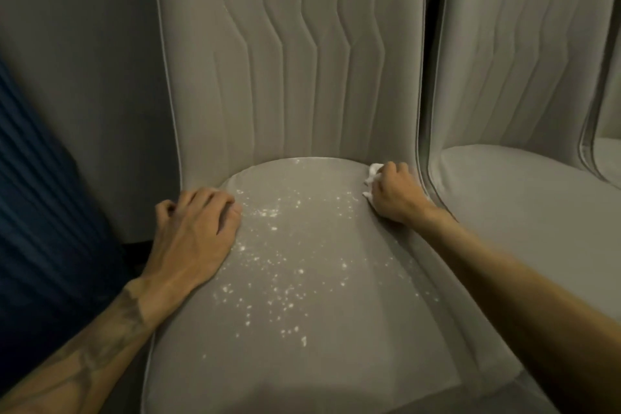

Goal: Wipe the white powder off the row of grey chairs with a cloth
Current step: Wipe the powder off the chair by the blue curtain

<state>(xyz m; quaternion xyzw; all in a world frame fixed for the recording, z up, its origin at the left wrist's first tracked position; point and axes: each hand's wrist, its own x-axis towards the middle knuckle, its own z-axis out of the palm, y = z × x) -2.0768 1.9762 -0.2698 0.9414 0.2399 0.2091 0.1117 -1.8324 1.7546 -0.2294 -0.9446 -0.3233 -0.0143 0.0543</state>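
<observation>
The left hand [198, 232] rests flat on the chair seat [336, 346], fingers loosely spread. White powder [279, 265] speckles the middle. The right hand [391, 191] clutches the cloth [371, 175] at the back corner, probably starting a sweep leftward.

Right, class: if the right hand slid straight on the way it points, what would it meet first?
Probably the backrest, low down; the right hand, gripping the cloth, is close to it, though depth is unclear.

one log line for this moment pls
left hand: rests on grey fabric chair seat | right hand: grips crumpled white cloth at seat's back right | white powder: scattered mid-seat
</observation>
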